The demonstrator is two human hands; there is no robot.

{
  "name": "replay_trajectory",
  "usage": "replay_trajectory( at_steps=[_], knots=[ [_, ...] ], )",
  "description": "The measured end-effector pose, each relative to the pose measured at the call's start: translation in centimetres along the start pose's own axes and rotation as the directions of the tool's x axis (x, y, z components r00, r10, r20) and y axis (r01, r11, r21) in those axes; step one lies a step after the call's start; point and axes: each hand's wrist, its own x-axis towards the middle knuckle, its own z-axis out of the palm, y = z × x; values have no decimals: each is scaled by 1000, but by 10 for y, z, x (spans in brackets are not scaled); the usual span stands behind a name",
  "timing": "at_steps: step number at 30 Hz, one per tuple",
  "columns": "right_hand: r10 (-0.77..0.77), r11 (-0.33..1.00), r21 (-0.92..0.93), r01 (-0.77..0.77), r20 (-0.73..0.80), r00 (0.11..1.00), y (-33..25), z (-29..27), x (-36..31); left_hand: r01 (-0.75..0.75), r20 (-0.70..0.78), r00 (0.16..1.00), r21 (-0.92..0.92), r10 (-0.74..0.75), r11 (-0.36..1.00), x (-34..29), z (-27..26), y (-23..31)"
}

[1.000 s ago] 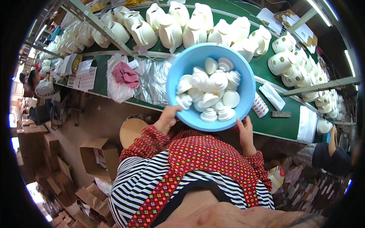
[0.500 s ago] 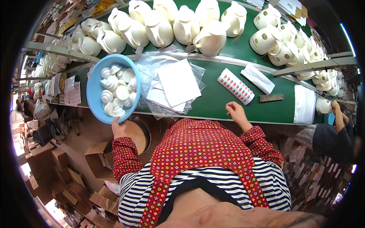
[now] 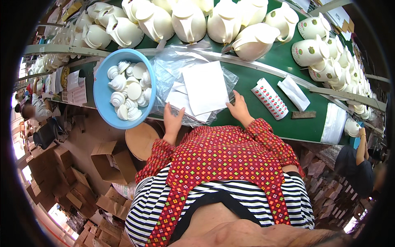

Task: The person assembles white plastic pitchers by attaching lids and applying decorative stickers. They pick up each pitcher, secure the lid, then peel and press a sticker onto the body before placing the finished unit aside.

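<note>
At the near edge of the green bench lies a stack of white paper sheets [image 3: 207, 88], on top of clear plastic bags [image 3: 166, 61]. My left hand [image 3: 173, 120] is beside the lower left of the sheets, fingers apart and holding nothing. On the other side, my right hand [image 3: 239, 108] is open too, its fingertips close to the sheets' right edge; whether they touch I cannot tell. A light blue basin [image 3: 98, 92] stands left of the bags, partly over the bench edge. Inside it is a heap of white stepped lids [image 3: 133, 90].
Right of my hands lie a curled sheet of red stickers [image 3: 270, 99], a folded white paper [image 3: 294, 92], a flat bar [image 3: 303, 115] and a white stack [image 3: 334, 123]. Cream pitchers [image 3: 189, 22] line the back. A round stool [image 3: 142, 140] and boxes [image 3: 111, 160] stand below; a co-worker [image 3: 356, 162] is at right.
My left hand has let go of the basin's rim and come right to the paper sheets. My right hand has moved left to the sheets' other side. The view has shifted slightly.
</note>
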Motion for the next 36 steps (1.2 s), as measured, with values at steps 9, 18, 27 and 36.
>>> replay_trajectory(
  at_steps=[9,18,27,36],
  knots=[
    [-39,999,37,28,335,942,-54,37,16,-83,-44,989,631,142,771,61,48,34],
    [6,981,183,-68,317,948,-19,-6,8,-418,97,900,470,425,778,88,10,0],
    [-259,957,-168,238,-116,959,39,-100,-10,-252,8,920,777,392,577,54,63,64],
    [4,812,-575,-99,-164,987,137,-190,-31,-777,464,623,274,630,567,-14,202,134]
  ],
)
